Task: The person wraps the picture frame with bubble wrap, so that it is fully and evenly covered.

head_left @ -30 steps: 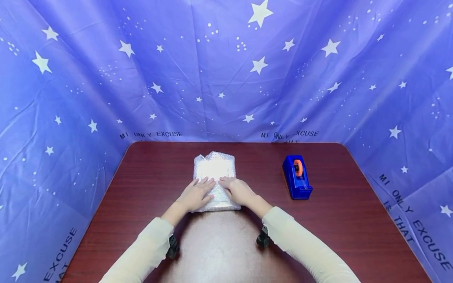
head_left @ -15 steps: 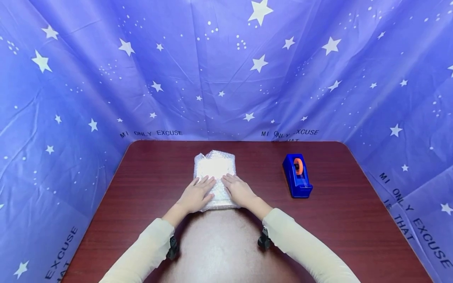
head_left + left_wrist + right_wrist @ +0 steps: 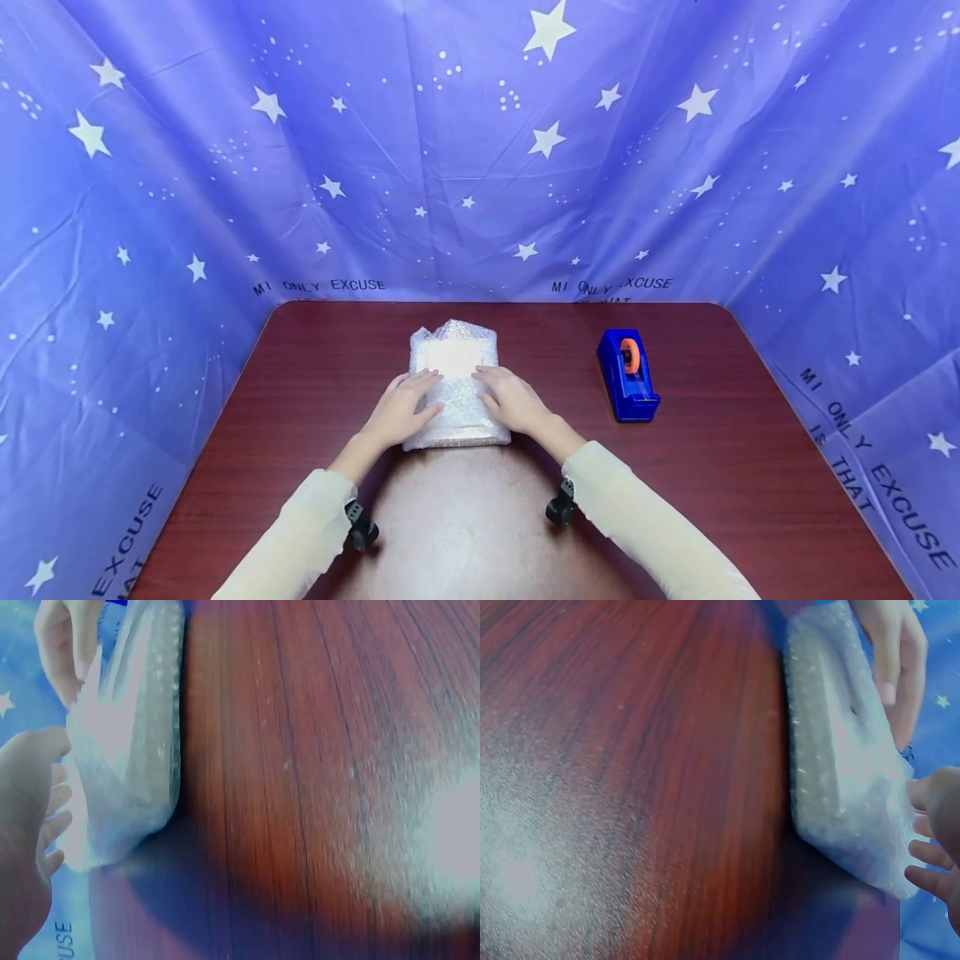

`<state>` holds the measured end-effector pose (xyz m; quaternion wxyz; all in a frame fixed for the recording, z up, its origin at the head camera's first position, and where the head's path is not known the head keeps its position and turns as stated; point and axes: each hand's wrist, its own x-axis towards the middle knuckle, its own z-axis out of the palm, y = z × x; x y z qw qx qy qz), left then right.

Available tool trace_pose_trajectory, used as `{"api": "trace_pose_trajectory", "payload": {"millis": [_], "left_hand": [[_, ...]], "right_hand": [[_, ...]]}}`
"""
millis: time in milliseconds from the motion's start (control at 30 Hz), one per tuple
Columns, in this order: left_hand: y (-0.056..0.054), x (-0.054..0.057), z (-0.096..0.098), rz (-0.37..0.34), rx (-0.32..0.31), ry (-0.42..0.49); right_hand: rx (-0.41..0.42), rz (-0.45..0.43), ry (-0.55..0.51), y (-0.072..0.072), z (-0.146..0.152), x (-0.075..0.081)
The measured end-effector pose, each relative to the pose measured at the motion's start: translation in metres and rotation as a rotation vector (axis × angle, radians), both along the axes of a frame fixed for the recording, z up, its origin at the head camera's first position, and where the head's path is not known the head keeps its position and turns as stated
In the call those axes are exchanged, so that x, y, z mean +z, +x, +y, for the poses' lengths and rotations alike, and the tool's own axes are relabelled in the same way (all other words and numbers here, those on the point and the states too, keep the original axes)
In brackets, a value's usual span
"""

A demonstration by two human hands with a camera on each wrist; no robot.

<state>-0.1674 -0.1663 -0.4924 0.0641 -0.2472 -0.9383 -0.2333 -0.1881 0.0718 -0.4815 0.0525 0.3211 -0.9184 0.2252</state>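
A flat, boxy package in bubble wrap (image 3: 459, 408) lies in the middle of the table, its top glaring white. My left hand (image 3: 397, 410) is over the package's left side with fingers spread, thumb toward the middle. Opposite it, my right hand (image 3: 517, 404) is at the right side, fingertips on the upper surface. The left wrist view shows the near side of the bubble-wrapped package (image 3: 142, 750) with the left hand's fingers (image 3: 56, 825) along its edge. In the right wrist view, the right hand's fingers (image 3: 930, 855) hover close by the wrap's corner.
To the right of the package stands a blue tape dispenser (image 3: 630, 383) with an orange-cored roll. The dark red wooden table (image 3: 315, 350) reaches back to a blue curtain (image 3: 450, 150) printed with stars, which also hangs on both sides.
My left hand has slid outward to the left, uncovering more of the wrap. The right hand has shifted slightly outward too. The package stays in place.
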Motion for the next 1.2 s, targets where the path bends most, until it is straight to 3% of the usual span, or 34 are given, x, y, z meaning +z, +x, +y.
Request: {"api": "trace_pose_trajectory", "payload": {"millis": [100, 233, 400, 567, 767, 933, 1200], "left_hand": [[0.000, -0.002, -0.007, 0.024, 0.081, 0.070], [0.001, -0.006, -0.014, -0.059, 0.217, 0.196], [-0.002, -0.006, -0.015, -0.243, 0.353, 0.371], [-0.004, -0.005, -0.012, -0.315, 0.431, 0.420], [-0.008, -0.010, -0.008, -0.323, 0.464, 0.455], [-0.011, -0.010, -0.003, -0.290, 0.468, 0.472], [-0.016, -0.010, 0.006, -0.300, 0.457, 0.471]], "right_hand": [[-0.046, 0.006, -0.076, -0.003, 0.008, -0.002], [-0.132, -0.025, -0.187, -0.006, 0.017, -0.008], [-0.231, -0.197, -0.356, -0.005, 0.020, -0.014], [-0.339, -0.339, -0.448, -0.005, 0.019, -0.018], [-0.447, -0.435, -0.510, -0.006, 0.020, -0.022], [-0.462, -0.473, -0.539, -0.008, 0.023, -0.020], [-0.486, -0.474, -0.509, -0.011, 0.030, -0.018]]}}
